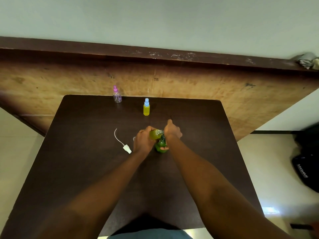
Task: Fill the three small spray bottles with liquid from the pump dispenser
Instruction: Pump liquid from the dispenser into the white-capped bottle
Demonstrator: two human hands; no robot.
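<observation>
One's full, the blue-capped bottle (146, 109) far across the bench (86, 152); left hand (143, 142) grips the uncapped second bottle (155, 134) at the green pump dispenser (161, 144), right hand (172, 131) curled over its top; the pink-capped bottle (117, 98) looks empty.

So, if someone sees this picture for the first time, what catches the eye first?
At the middle of the dark table, the left hand holds a small bottle of yellow liquid tilted at the green pump dispenser, which the right hand grips. Farther back stand a yellow-filled blue-capped bottle and a clear pink-capped bottle. A white spray head lies left of the hands.
</observation>
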